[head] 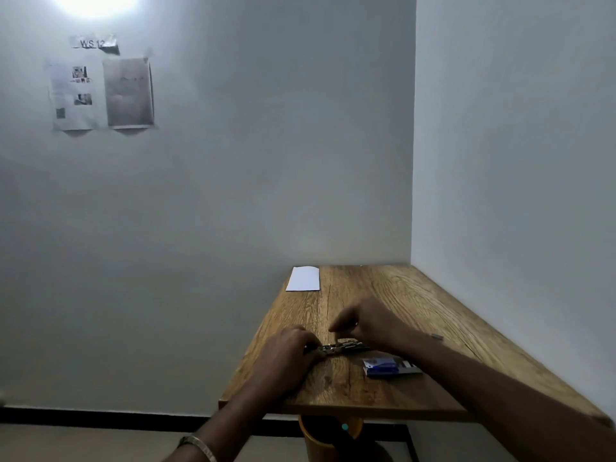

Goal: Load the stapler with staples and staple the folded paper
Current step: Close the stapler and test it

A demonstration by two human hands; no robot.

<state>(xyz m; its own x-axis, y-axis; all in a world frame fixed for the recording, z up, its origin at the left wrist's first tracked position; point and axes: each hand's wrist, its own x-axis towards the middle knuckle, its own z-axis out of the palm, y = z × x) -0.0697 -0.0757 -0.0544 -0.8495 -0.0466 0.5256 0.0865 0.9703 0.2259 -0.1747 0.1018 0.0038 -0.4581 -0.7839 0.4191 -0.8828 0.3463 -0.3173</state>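
Observation:
A metal stapler [340,348] lies flat on the wooden table [393,305], seemingly opened out lengthwise. My left hand [286,355] presses down on its left end. My right hand [363,323] hovers just above its middle with fingertips pinched together; whether a staple strip is between them is too small to tell. The blue staple box [383,366] lies open to the right of the stapler, under my right forearm. The folded white paper [304,278] rests at the table's far left corner, well away from both hands.
A small grey strip [436,336] lies on the table to the right of my right arm. Walls close the table at the back and right. An orange stool [313,438] stands under the near edge. Papers hang on the left wall.

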